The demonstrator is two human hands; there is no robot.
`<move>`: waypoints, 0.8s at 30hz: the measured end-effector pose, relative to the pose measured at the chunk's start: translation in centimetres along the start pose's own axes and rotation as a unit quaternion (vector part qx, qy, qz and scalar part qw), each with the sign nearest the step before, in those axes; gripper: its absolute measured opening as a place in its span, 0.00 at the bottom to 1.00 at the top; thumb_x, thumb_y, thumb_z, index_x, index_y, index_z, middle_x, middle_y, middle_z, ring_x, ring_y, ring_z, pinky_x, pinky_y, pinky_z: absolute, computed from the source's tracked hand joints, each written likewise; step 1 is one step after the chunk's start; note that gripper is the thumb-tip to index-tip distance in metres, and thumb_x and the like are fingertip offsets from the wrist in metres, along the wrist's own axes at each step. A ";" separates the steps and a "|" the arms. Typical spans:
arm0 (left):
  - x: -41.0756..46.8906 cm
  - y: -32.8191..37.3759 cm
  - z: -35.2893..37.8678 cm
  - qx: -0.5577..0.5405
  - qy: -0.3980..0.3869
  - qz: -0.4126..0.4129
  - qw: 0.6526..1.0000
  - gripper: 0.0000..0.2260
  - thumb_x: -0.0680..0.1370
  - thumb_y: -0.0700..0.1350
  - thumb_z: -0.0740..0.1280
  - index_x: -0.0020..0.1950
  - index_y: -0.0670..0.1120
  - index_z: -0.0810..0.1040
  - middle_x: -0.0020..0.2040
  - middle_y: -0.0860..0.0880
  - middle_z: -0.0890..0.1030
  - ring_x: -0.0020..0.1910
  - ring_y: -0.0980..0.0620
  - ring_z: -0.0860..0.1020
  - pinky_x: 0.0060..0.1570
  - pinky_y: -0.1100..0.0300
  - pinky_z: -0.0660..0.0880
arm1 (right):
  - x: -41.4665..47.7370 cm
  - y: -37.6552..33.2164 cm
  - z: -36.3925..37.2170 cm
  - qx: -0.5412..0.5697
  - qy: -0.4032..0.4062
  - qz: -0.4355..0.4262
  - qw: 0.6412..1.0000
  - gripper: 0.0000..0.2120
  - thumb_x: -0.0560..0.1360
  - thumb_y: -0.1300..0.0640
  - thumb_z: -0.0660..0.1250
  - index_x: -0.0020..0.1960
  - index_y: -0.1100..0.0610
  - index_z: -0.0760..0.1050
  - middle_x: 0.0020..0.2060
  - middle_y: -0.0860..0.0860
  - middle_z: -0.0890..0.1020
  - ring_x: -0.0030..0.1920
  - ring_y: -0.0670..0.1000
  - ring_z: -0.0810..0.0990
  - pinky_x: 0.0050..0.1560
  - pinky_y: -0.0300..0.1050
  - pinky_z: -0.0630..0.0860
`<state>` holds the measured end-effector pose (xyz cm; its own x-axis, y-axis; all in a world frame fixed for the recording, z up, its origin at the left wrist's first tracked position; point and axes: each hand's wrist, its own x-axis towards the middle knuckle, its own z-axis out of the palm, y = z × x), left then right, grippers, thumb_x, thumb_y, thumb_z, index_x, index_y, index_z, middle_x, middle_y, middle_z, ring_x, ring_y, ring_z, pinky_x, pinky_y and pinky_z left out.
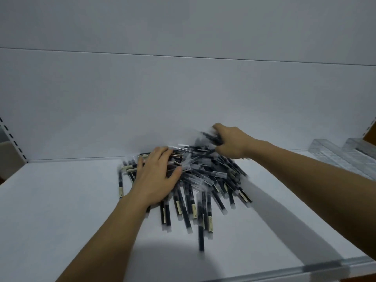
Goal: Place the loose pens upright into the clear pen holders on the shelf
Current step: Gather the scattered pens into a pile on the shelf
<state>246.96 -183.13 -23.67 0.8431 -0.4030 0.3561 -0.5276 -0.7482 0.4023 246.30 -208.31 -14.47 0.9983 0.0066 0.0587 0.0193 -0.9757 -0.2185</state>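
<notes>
Pale labels on the pens [203, 180] too blurred to read.

Blurry clear pen holders [343, 157], partly beyond the right edge.

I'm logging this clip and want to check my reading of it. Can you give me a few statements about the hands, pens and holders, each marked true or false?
1. The pens lie in a loose pile on the shelf. True.
2. The left hand holds one pen upright. False: it rests flat on the pile with its fingers spread.
3. The right hand grips a few pens at the back of the pile. True.
4. The clear pen holders stand at the left end of the shelf. False: they are at the right end.
5. The holders are packed with pens. False: no pens show in them.
</notes>
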 end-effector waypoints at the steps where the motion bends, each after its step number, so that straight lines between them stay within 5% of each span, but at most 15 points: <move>1: -0.1 -0.2 -0.3 -0.006 0.012 -0.017 1.000 0.26 0.82 0.57 0.59 0.79 0.51 0.61 0.79 0.54 0.60 0.79 0.51 0.55 0.77 0.36 0.46 | 0.6 -1.4 -0.1 -0.012 -0.009 -0.028 1.000 0.24 0.77 0.58 0.68 0.70 0.56 0.64 0.52 0.57 0.79 0.49 0.58 0.78 0.49 0.51 0.77; 7: -0.7 -2.9 -1.2 -0.100 0.134 -0.162 0.972 0.22 0.81 0.48 0.59 0.75 0.48 0.67 0.74 0.49 0.70 0.72 0.47 0.67 0.73 0.38 0.61 | 4.7 -7.3 1.8 -0.064 -0.068 -0.085 0.992 0.26 0.75 0.61 0.71 0.71 0.56 0.69 0.59 0.57 0.79 0.55 0.57 0.77 0.56 0.53 0.79; 10: -0.7 -3.2 -0.8 -0.101 0.111 -0.188 0.971 0.22 0.82 0.52 0.57 0.77 0.50 0.64 0.76 0.50 0.67 0.74 0.48 0.66 0.74 0.40 0.60 | 5.6 -8.5 2.6 -0.056 -0.068 -0.097 0.991 0.28 0.74 0.62 0.73 0.72 0.57 0.69 0.62 0.57 0.78 0.59 0.58 0.77 0.58 0.51 0.78; 17: -0.6 -2.8 -0.7 -0.093 0.089 -0.170 0.977 0.23 0.82 0.55 0.56 0.77 0.53 0.62 0.77 0.52 0.66 0.76 0.49 0.63 0.74 0.38 0.58 | 4.5 -8.1 2.2 -0.043 -0.049 -0.116 0.991 0.46 0.68 0.52 0.82 0.79 0.53 0.62 0.73 0.55 0.71 0.71 0.58 0.71 0.69 0.51 0.70; 24: -0.9 -2.0 -0.9 -0.056 0.057 -0.113 0.990 0.27 0.81 0.59 0.57 0.79 0.59 0.54 0.80 0.54 0.60 0.79 0.49 0.55 0.73 0.31 0.53 | 0.3 -6.3 2.3 0.008 0.014 -0.116 0.993 0.34 0.73 0.48 0.78 0.75 0.50 0.68 0.69 0.54 0.72 0.69 0.57 0.71 0.69 0.53 0.71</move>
<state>247.11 -180.79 -24.00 0.9271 -0.1640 0.3372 -0.3398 -0.7473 0.5710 246.61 -201.61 -15.35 0.9647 0.2252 0.1365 0.2505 -0.9448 -0.2113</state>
